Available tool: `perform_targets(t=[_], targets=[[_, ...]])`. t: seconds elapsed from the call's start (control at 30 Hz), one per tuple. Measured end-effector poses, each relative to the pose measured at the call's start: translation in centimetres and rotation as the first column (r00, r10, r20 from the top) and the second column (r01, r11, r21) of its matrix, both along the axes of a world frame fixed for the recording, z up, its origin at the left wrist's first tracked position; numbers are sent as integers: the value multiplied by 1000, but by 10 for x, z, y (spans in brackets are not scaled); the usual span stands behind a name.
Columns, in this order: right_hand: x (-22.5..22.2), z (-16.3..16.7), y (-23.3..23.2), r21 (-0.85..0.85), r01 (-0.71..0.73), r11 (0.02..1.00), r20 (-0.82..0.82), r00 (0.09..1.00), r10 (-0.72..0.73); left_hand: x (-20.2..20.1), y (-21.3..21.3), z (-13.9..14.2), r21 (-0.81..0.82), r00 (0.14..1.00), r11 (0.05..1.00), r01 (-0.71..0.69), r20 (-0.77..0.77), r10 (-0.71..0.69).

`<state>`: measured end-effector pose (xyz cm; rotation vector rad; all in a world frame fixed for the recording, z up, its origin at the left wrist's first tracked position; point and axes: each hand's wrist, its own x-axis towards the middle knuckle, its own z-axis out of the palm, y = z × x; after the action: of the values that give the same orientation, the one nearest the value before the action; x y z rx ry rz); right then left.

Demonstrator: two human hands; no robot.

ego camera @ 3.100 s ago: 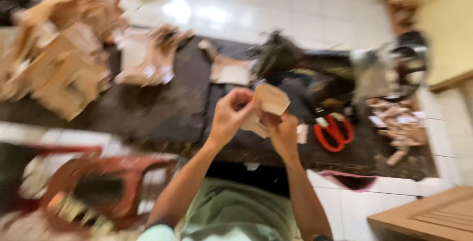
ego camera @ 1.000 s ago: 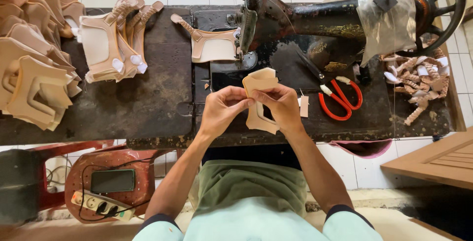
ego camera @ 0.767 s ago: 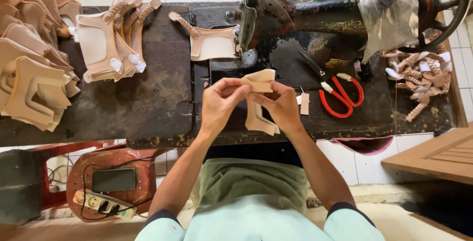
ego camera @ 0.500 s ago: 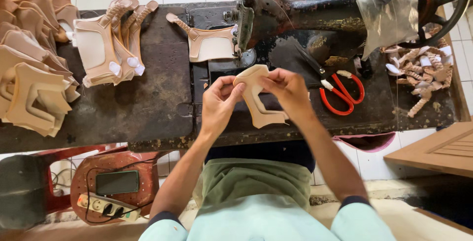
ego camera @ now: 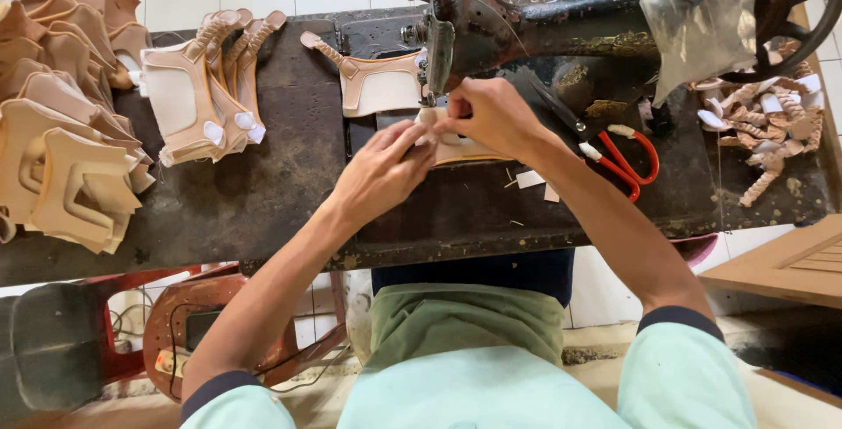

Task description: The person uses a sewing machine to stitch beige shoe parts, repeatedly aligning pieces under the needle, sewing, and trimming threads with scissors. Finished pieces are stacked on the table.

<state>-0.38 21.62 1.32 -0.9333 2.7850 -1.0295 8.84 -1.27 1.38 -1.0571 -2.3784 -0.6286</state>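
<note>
We pinched tan leather piece [ego camera: 465,146] with both hands: left hand [ego camera: 381,175], right hand [ego camera: 493,115]. Piece lay on tabletop [ego camera: 254,192] beneath sewing machine [ego camera: 544,30] needle. Red scissors [ego camera: 627,161] just beside.

The person wears a pale mint short-sleeved shirt [ego camera: 491,398] with dark navy cuffs [ego camera: 680,317], over olive-green trousers [ego camera: 465,328]; forearms bare.

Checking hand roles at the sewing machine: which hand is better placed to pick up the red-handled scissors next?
Probably the right hand: the scissors lie right beside its wrist, while the left hand sits on the far side, steadying the tan piece.
</note>
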Motion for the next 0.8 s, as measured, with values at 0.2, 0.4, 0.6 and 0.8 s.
perform_targets(t=[0.2,0.4,0.6,0.8], targets=[[11,0,19,-173,-112,979,-22,994,110,2,3,-10,130,993,991,20,110,-34],[-27,-14,25,38,192,981,203,960,-195,-1,2,-6,151,986,988,18,163,-42],[-38,-9,12,-775,120,621,239,965,112,-7,2,-7,139,982,990,-6,190,-20],[-40,-11,7,-985,-19,170,80,829,553,-12,2,-10,127,982,992,-15,191,-10]])
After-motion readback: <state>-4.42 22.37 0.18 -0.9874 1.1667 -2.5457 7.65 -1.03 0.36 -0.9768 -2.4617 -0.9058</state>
